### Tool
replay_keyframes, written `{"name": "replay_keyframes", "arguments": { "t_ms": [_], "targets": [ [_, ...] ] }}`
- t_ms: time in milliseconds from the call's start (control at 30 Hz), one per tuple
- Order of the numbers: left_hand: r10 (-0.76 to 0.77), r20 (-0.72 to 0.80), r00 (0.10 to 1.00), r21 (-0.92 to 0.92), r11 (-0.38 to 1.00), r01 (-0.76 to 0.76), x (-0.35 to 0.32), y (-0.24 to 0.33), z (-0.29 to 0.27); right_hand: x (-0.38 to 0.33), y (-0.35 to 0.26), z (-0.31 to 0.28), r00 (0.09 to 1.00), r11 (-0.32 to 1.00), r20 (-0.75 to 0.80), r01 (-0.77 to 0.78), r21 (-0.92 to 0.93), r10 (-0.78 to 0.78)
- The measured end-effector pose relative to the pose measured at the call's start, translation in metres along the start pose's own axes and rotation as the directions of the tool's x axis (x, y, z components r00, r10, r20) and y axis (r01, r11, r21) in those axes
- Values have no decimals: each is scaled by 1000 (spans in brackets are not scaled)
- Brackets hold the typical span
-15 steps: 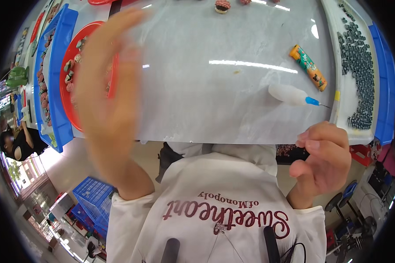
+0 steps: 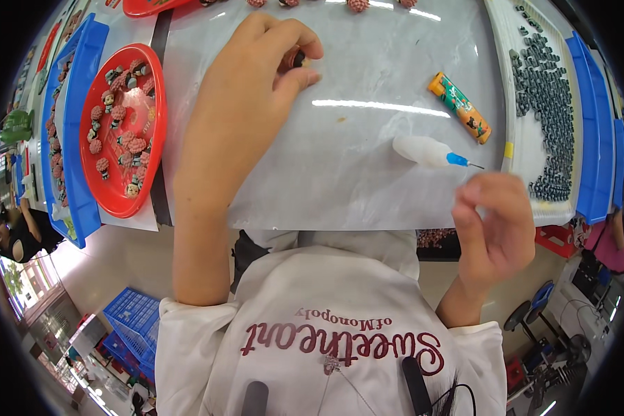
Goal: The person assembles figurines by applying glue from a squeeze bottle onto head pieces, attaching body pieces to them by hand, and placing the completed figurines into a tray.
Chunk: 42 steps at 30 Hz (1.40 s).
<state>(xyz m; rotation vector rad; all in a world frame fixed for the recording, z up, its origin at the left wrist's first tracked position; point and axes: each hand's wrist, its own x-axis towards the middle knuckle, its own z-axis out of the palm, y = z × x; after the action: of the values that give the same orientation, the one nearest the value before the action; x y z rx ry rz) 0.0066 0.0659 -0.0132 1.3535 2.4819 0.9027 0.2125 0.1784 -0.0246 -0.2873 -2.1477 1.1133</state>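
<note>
The left hand (image 2: 246, 97) reaches over the bench (image 2: 312, 180) toward its far edge, its back turned up, with thumb and fingers closed around a small dark-and-pale piece (image 2: 299, 59), mostly hidden by the fingers; the piece is over the far half of the bench, left of its middle; the right hand (image 2: 496, 225) is at the near edge, toward the near right corner, its fingers curled and the thumb near the index finger, and whether anything is pinched there I cannot tell; just beyond it a white squeeze bottle (image 2: 421, 150) with a blue needle tip (image 2: 457, 159) lies on its side, the needle aimed at the right edge; farther back, an orange-and-green printed stick (image 2: 460, 107) lies aslant; along the right edge stands a white tray (image 2: 527, 149) of small dark grey pieces (image 2: 548, 76), with blue bins (image 2: 593, 132) beyond; by the left edge a red plate (image 2: 161, 104) holds many little figures (image 2: 137, 145) with knobbly pink tops, a blue crate (image 2: 83, 139) beside it; more pink knobbly pieces (image 2: 357, 5) sit toward the far edge.
</note>
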Motion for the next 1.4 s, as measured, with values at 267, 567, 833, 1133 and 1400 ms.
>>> {"name": "replay_keyframes", "arguments": {
  "t_ms": [267, 567, 833, 1133, 1400],
  "targets": [
    [-199, 100, 975, -918, 360, 168, -45, 18, 13, 17, 15, 23, 977, 991, 208, -6, -136, 35],
    [-162, 205, 965, -962, 150, 230, -67, 23, 31, 12, -1, 7, 958, 964, 186, -241, 110, 218],
    [-115, 168, 979, -965, 186, 187, -68, 28, 43, 6, -9, -21, 961, 955, -6, -275, 108, 278],
    [-70, 118, 991, -954, 268, 133, -72, 30, 47, 14, -1, -27, 983, 950, 110, -173, 259, 148],
    [8, 91, 996, -929, 360, 82, -71, 27, 47, 11, -24, -29, 987, 932, 100, 153, -327, -127]
  ]
}}
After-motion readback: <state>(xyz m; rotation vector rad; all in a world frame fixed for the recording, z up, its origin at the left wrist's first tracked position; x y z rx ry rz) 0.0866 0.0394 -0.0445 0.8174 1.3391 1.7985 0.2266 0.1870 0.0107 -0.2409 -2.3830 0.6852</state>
